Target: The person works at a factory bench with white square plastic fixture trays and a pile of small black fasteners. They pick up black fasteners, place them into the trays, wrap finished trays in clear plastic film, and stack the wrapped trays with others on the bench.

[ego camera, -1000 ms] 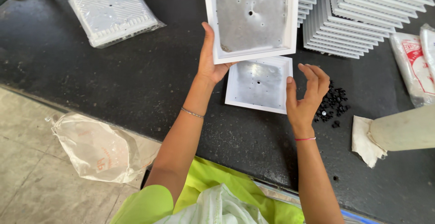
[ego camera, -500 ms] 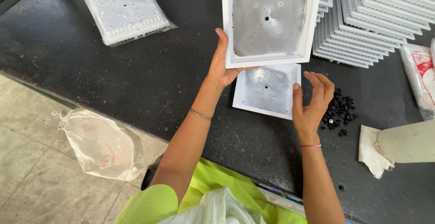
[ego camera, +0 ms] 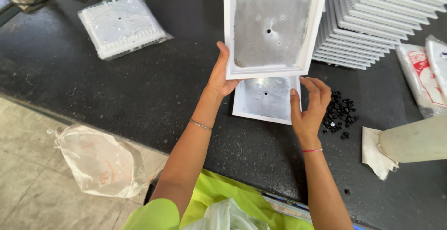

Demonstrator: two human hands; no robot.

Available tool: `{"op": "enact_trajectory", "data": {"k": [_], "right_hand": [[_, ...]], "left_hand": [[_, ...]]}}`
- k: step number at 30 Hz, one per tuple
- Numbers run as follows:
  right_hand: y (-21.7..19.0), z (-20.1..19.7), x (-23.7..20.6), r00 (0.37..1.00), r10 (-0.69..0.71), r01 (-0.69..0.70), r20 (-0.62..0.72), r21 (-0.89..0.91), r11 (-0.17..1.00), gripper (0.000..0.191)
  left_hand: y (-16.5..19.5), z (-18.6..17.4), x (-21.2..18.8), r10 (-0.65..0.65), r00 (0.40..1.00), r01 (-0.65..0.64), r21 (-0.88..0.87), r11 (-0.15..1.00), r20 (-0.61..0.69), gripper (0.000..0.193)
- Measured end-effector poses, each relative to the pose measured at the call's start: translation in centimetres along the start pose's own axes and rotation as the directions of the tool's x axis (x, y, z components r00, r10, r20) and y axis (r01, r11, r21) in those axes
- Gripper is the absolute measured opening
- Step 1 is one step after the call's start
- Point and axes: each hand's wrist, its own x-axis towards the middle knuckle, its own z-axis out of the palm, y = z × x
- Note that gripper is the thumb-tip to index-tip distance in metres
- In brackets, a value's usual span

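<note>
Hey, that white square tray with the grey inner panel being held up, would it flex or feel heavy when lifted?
The white square tray with grey inner panel probably stays stiff: it sits flat though the left hand grips only its lower left corner. It seems light, since that one-handed corner hold carries it while the right hand is off it. Its smooth rim could slip in a loose grip.

So there's a square white tray [ego camera: 272,27] with a raised rim and a grey, metallic-looking inner face that has a small dark hole near the middle plus some tiny specks. It's held up, tilted, open side toward the camera. Right below it a second white tray [ego camera: 266,100] of the same kind lies flat on the dark table, top edge hidden behind the first.
</note>
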Motion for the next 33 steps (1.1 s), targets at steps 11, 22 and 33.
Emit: {"op": "enact_trajectory", "data": {"k": [11,22,33], "right_hand": [[-0.1,-0.4,0.3,0.996,0.010,-0.009,-0.091,0.006,1.000,0.037],[0.1,-0.5,0.3,0.995,0.033,-0.035,-0.094,-0.022,0.999,0.036],[-0.2,-0.3,0.4,0.997,0.008,-0.008,-0.082,0.003,1.000,0.033]], "left_hand": [[-1.5,-1.0,0.4,-0.073,0.996,0.077,-0.076,0.994,0.054,0.087],[-1.6,-1.0,0.2,-0.091,0.996,0.092,-0.054,0.994,0.006,0.091],[-2.5,-1.6,0.8,-0.146,0.989,0.146,-0.019,0.989,-0.036,0.090]]}}
